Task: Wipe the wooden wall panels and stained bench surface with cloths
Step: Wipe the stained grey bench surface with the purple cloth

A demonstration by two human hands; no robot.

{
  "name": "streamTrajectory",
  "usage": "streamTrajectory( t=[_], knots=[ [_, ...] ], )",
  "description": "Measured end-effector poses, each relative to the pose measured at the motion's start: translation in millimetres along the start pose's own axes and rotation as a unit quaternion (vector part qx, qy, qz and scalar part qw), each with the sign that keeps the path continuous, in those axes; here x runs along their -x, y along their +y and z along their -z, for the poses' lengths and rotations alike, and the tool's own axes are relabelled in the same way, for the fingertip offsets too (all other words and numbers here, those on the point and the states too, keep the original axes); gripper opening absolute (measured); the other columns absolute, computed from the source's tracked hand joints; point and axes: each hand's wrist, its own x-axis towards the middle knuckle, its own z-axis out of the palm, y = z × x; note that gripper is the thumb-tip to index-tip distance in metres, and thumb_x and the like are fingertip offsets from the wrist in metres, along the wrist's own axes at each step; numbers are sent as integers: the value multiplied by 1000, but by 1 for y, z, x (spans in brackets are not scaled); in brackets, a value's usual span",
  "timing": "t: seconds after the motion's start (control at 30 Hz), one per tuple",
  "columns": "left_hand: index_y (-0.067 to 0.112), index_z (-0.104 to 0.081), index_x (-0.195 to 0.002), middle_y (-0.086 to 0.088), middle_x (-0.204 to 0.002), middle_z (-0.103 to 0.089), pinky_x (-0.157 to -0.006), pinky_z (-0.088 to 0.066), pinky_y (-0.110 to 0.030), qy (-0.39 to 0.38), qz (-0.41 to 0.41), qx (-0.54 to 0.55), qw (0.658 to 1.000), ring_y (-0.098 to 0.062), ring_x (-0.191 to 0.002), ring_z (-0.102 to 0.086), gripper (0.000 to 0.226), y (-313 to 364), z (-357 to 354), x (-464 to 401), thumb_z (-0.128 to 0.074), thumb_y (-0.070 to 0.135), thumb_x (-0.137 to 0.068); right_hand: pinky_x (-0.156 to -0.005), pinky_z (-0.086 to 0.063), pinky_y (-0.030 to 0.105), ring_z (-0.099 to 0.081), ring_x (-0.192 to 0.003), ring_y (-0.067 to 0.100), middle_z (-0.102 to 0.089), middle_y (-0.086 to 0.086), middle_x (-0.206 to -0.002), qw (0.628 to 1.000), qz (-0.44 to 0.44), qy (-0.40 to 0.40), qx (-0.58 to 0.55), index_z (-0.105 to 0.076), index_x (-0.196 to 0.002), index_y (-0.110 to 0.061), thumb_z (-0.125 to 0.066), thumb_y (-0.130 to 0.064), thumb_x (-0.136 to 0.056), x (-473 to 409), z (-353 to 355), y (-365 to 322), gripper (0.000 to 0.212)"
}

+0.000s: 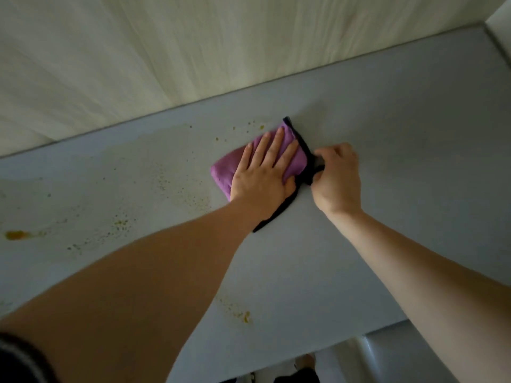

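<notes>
Purple cloth (pixel 224 170), black-edged, long axis diagonal toward wall panel (pixel 166 64), partly hidden under flat left hand (pixel 262 172); right hand (pixel 337 178) pinches its hem on stained bench (pixel 387 134).

The left hand (pixel 260 172) hides much of the cloth (pixel 221 172); the table (pixel 414 134) runs past the left edge.

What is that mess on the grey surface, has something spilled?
Yes: yellow-orange specks dot the bench, with a larger blob at far left and another near the front edge. The left hand presses a purple cloth beside them.
</notes>
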Motion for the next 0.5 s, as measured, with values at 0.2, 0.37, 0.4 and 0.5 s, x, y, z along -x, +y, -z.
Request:
streamTrajectory(
  t=[0.2,0.37,0.4,0.5],
  knots=[
    [24,-6,-152,-2,-160,3,-119,2,-39,32,84,22,996,-20,-147,3,64,-16,10,-87,-28,46,-97,-93,-34,33,-40,-116,32,-45,16,-125,997,39,64,-15,-56,-123,-6,-47,3,-84,-47,-12,-9,41],
    [22,-9,-152,-4,-160,0,-118,5,-37,46,115,40,992,-21,-147,1,62,-7,10,-44,-31,39,-98,-93,-37,37,-40,-115,34,-45,16,-124,998,56,11,-31,-57,-123,-7,-50,4,-81,-37,-8,-9,44],
    [22,-8,-153,-4,-160,1,-118,5,-37,34,113,34,992,-21,-147,1,62,-9,10,-36,-31,39,-98,-92,-37,37,-40,-113,35,-46,16,-122,997,64,6,-31,-57,-121,-6,-50,5,-80,-34,-7,-10,43],
    [22,-6,-153,-3,-160,4,-118,4,-38,7,86,0,996,-21,-147,3,65,-21,13,-41,-31,43,-97,-90,-38,39,-42,-110,36,-48,18,-118,996,85,7,-27,-60,-115,-4,-51,6,-78,-42,-7,-16,39]
  ],
)
